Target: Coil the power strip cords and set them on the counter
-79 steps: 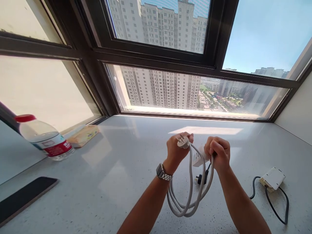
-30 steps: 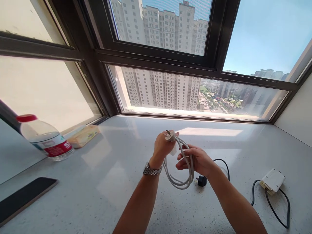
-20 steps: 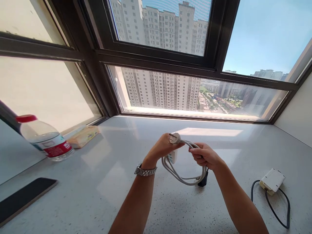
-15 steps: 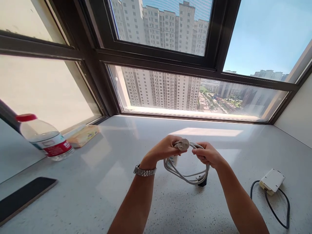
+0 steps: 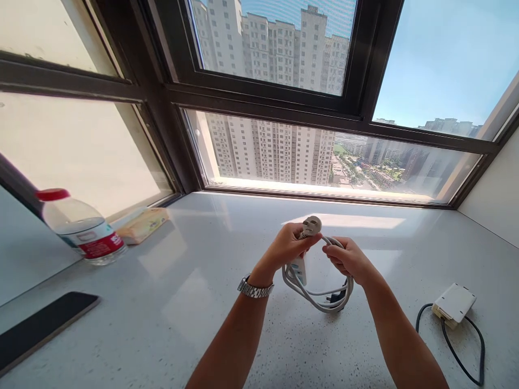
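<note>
My left hand (image 5: 288,243), a metal watch (image 5: 255,287) on its wrist, is closed around the plug end of a looped grey-white power cord (image 5: 314,302). The round plug (image 5: 312,226) sticks up above the thumb with its pins facing me. On the other side of the loop, my right hand (image 5: 347,258) pinches the cord between thumb and fingers. Below my left hand a white power strip (image 5: 299,269) shows in part behind the coils. A black plug (image 5: 336,297) sits behind the loop's lower right; what it joins is hidden.
At the left stand a water bottle with a red cap (image 5: 87,229) and a tissue pack (image 5: 142,224), with a dark phone (image 5: 44,329) nearer me. A white box (image 5: 454,303) with a black cable lies at the right. Windows (image 5: 263,151) border the speckled counter (image 5: 133,324).
My left hand has moved up and slightly right, raising the round plug. More of the power strip and the black plug shows. My right hand stays on the cord, almost in place.
</note>
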Demonstrator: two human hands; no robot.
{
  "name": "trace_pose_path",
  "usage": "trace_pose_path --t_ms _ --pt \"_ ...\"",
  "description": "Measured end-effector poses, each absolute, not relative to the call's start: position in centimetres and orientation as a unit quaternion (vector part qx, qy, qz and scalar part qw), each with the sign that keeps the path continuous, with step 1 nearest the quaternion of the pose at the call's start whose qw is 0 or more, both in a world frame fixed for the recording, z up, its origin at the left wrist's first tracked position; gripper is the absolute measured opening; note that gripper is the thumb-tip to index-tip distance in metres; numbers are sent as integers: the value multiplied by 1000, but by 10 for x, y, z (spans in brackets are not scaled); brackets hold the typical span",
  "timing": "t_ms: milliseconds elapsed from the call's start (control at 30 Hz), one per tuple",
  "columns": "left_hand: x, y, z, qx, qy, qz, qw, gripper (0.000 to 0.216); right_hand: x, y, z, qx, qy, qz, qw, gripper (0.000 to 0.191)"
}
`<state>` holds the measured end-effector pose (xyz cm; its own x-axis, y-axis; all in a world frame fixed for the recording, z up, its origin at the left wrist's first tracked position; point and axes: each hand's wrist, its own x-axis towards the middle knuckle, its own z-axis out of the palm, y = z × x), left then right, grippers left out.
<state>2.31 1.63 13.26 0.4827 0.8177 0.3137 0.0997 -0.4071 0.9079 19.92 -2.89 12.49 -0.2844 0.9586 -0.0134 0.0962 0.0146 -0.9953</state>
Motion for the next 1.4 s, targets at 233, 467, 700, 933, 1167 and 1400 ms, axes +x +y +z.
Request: trace_pose_path --t_ms 233,467,700,933,1167,1400 --pt "19 11 142 792 282 375 391 39 199 -32 125 -477 -649 436 402 28" --pt "19 14 138 777 323 373 391 38 206 -30 126 -500 -657 394 404 32" --pt "22 12 135 811 314 342 355 52 205 -33 123 -526 -670 325 411 36" --pt "38 16 129 660 282 450 532 54 202 -39 131 -481 -652 380 447 32" --pt "21 15 143 505 280 550 604 30 223 -30 130 -442 -638 496 390 43" --pt "14 40 129 397 263 540 694 36 233 2 108 -445 -564 519 464 48"
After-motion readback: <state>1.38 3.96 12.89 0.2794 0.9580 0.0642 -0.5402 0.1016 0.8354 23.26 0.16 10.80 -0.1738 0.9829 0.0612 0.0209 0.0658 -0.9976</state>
